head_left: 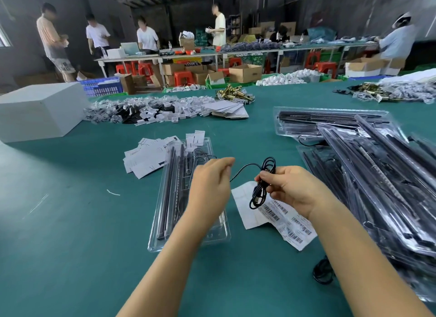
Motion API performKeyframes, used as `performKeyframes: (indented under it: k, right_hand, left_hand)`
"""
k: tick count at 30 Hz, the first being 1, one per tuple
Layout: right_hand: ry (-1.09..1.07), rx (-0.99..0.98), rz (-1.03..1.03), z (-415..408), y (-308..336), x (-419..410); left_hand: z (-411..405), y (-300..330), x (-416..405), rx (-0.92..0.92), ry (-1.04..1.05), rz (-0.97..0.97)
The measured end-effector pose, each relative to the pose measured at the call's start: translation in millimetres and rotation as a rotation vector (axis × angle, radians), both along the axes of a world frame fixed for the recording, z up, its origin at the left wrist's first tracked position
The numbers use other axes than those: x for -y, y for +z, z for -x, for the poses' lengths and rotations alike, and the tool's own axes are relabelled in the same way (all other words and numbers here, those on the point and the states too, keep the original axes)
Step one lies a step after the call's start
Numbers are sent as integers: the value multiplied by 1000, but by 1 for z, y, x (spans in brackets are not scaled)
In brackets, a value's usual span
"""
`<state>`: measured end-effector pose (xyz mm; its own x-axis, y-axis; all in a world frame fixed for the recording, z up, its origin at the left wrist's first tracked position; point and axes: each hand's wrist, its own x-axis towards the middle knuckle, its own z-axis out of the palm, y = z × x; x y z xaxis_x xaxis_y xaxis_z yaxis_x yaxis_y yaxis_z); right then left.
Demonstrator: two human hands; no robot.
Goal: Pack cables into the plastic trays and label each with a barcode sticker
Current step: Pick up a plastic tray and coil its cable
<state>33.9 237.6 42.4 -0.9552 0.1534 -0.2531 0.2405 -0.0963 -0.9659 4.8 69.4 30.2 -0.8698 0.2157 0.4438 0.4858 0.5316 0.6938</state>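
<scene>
A coiled black cable hangs in the air over the green table, pinched in my right hand. One strand runs left from the coil to my left hand, whose curled fingers hold its end. Below my left hand lies a clear plastic tray with long black bars in it. A sheet of barcode stickers lies under the coil, to the right of the tray.
A heap of filled clear trays covers the right side. White paper cards lie left of the tray, a white box far left, small bagged parts behind. Another black cable lies near my right forearm. People work at distant tables.
</scene>
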Motion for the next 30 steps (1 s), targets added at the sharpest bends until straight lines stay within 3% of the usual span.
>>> performKeyframes:
  k: [4, 6, 12, 18, 24, 30]
  right_hand:
    - [184, -41, 12, -3, 2, -6]
    - [210, -57, 51, -2, 0, -5]
    - [220, -78, 52, 1, -8, 2]
    - [235, -135, -139, 3, -17, 19]
    - [132, -248, -230, 8, -31, 36]
    - [-12, -239, -224, 12, -42, 42]
  left_hand:
    - [10, -7, 4, 160, -101, 108]
    - [10, -12, 0, 143, -114, 143]
    - [9, -17, -2, 210, -30, -104]
    - [7, -16, 0, 231, 47, -147]
    - [7, -18, -3, 263, 95, -154]
    - [9, -23, -3, 305, 97, -176]
